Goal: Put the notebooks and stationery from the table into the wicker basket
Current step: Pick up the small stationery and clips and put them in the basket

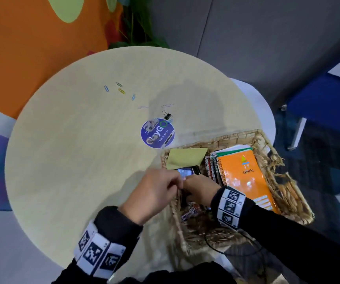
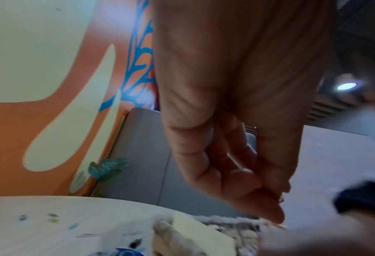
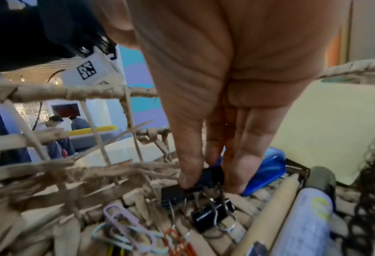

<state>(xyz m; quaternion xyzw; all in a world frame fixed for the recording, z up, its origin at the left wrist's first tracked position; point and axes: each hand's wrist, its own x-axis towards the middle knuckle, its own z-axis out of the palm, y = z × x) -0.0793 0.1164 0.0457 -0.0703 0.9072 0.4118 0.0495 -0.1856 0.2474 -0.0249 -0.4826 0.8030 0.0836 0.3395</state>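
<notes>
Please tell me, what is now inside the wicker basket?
In the basket: orange notebook, other spiral notebooks, yellow paper, binder clips, paper clips. The right hand pinches one black clip. The hands cover the rest.

Bright indoor light; blurred wrist views

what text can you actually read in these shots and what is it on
"SPIRAL", with "J F" above it: on the orange notebook in the wicker basket.
"Clean as you go": on the round blue sticker on the table; its large logo letters and remaining small print are too blurred to read.
Wristbands: coded markers, no words.
</notes>
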